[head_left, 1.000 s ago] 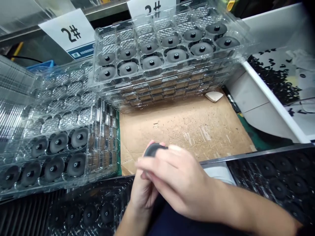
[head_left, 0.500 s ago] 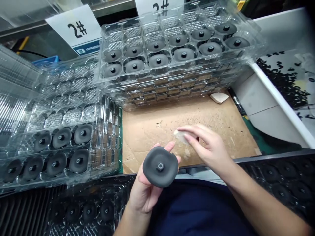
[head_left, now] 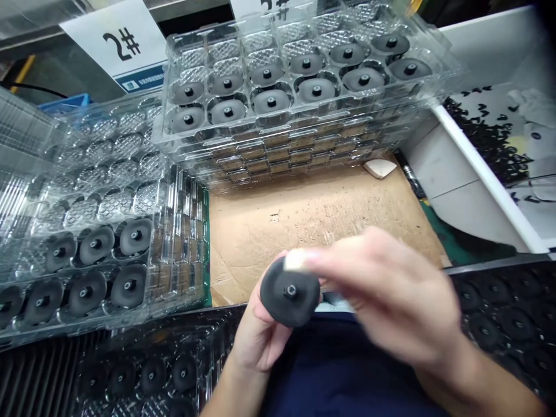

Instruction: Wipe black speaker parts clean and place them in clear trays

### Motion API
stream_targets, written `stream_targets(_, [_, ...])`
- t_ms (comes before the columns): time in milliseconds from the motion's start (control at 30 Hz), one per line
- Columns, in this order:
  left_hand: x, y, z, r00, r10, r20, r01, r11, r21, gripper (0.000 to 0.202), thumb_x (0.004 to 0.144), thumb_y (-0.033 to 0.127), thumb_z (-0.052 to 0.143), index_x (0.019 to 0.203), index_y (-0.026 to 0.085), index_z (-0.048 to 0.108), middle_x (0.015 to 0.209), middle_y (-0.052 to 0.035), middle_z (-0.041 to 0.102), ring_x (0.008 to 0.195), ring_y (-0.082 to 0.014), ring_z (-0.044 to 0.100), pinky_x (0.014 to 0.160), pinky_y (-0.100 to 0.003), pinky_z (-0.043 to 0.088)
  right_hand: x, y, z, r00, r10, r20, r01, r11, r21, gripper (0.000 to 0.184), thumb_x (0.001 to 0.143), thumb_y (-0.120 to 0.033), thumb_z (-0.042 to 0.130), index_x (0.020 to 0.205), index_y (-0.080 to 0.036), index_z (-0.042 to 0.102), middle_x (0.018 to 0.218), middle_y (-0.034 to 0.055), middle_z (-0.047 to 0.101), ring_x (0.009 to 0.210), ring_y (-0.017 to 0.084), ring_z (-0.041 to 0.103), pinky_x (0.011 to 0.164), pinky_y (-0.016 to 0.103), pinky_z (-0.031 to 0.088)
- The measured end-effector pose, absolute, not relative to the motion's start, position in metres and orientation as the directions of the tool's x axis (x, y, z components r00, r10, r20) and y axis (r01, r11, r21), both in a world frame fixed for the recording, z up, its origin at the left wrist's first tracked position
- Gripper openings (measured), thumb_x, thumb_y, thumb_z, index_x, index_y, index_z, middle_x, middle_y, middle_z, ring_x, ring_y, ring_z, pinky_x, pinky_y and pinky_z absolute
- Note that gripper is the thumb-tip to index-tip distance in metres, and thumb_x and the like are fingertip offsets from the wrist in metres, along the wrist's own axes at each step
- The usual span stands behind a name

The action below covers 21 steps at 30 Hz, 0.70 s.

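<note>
Above cardboard by clear trays, the left grip holds a black disc, the right grip pinches a white pad.

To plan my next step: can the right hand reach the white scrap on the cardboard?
Probably yes: the right hand is above the cardboard, and nothing stands between it and the white scrap.

Beyond the grip, stacked clear plastic trays of dark discs rest on torn brown cardboard; further left, a white "2#" card stands behind them.
</note>
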State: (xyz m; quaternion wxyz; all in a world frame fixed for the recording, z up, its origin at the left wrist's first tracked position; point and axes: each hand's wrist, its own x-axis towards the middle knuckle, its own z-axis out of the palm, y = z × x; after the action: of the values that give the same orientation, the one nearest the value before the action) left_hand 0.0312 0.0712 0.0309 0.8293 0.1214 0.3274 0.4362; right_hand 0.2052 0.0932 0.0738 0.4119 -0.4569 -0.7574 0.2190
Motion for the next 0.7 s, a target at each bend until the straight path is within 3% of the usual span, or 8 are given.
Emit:
stream_targets(67, [0.030, 0.069, 0.027, 0.325, 0.805, -0.496, -0.598, 0.581, 0.551, 0.062, 0.058, 0.046, 0.081, 0.114, 0.025, 0.065, 0.112, -0.0043, 0.070, 0.098, -0.0202, 0.066, 0.088, -0.024, 0.051, 0.198, 0.094, 0.080, -0.361, 0.821, 0.443, 0.507, 0.571, -0.645, 0.027, 0.095, -0.014, 0.042, 0.110, -0.019, 0.064, 0.088, 0.0026, 0.070, 0.075, 0.014, 0.062, 0.066, 0.029, 0.044])
stream_targets(200, [0.027, 0.072, 0.021, 0.156, 0.829, -0.537, -0.535, 0.528, 0.659, 0.068, 0.051, 0.040, 0.086, 0.114, 0.027, 0.065, 0.113, -0.0048, 0.070, 0.104, -0.0217, 0.063, 0.088, -0.026, 0.051, 0.194, 0.097, 0.069, -0.402, 0.889, 0.219, 0.640, 0.444, -0.628, 0.031, 0.091, -0.008, 0.043, 0.105, -0.020, 0.068, 0.077, 0.0004, 0.068, 0.063, 0.014, 0.056, 0.058, 0.028, 0.039])
stream_targets(333, [0.032, 0.079, 0.025, 0.203, 0.862, -0.465, -0.530, 0.496, 0.688, 0.064, 0.054, 0.041, 0.084, 0.114, 0.025, 0.066, 0.108, -0.0044, 0.072, 0.107, -0.0277, 0.063, 0.090, -0.032, 0.050, 0.183, 0.094, 0.062, -0.262, 0.860, 0.438, 0.540, 0.507, -0.672, 0.028, 0.092, -0.009, 0.045, 0.111, -0.014, 0.064, 0.086, 0.0051, 0.069, 0.074, 0.016, 0.060, 0.066, 0.031, 0.044])
stream_targets(400, [0.033, 0.081, 0.027, 0.188, 0.877, -0.443, -0.550, 0.468, 0.692, 0.061, 0.052, 0.037, 0.086, 0.110, 0.027, 0.068, 0.109, -0.0026, 0.072, 0.106, -0.0254, 0.064, 0.089, -0.030, 0.051, 0.177, 0.085, 0.063, -0.174, 0.878, 0.447, 0.549, 0.463, -0.696, 0.027, 0.091, -0.009, 0.046, 0.112, -0.009, 0.062, 0.090, 0.0087, 0.070, 0.076, 0.017, 0.061, 0.069, 0.032, 0.046])
stream_targets(467, [0.032, 0.081, 0.027, 0.177, 0.884, -0.432, -0.598, 0.445, 0.666, 0.058, 0.050, 0.033, 0.087, 0.105, 0.032, 0.069, 0.111, 0.0006, 0.071, 0.101, -0.0206, 0.066, 0.088, -0.026, 0.051, 0.177, 0.073, 0.065, -0.188, 0.914, 0.359, 0.526, 0.403, -0.749, 0.026, 0.089, -0.008, 0.048, 0.110, -0.007, 0.063, 0.083, 0.0079, 0.069, 0.068, 0.016, 0.060, 0.065, 0.030, 0.047])
stream_targets(567, [0.030, 0.079, 0.026, 0.209, 0.886, -0.414, -0.658, 0.441, 0.610, 0.052, 0.052, 0.036, 0.086, 0.101, 0.035, 0.070, 0.110, 0.0026, 0.071, 0.096, -0.0194, 0.068, 0.085, -0.026, 0.054, 0.188, 0.063, 0.058, -0.214, 0.967, 0.135, 0.301, 0.197, -0.933, 0.022, 0.088, -0.014, 0.054, 0.103, -0.017, 0.069, 0.080, 0.0029, 0.070, 0.066, 0.013, 0.063, 0.060, 0.024, 0.050])
stream_targets(700, [0.032, 0.078, 0.027, 0.217, 0.901, -0.376, -0.696, 0.413, 0.588, 0.050, 0.056, 0.034, 0.084, 0.104, 0.033, 0.069, 0.111, 0.0016, 0.071, 0.101, -0.0214, 0.067, 0.088, -0.027, 0.053, 0.211, 0.068, 0.030, 0.055, 0.992, -0.115, 0.034, -0.117, -0.993, 0.019, 0.088, -0.029, 0.059, 0.104, -0.026, 0.069, 0.103, 0.0013, 0.072, 0.091, 0.017, 0.067, 0.072, 0.025, 0.054])
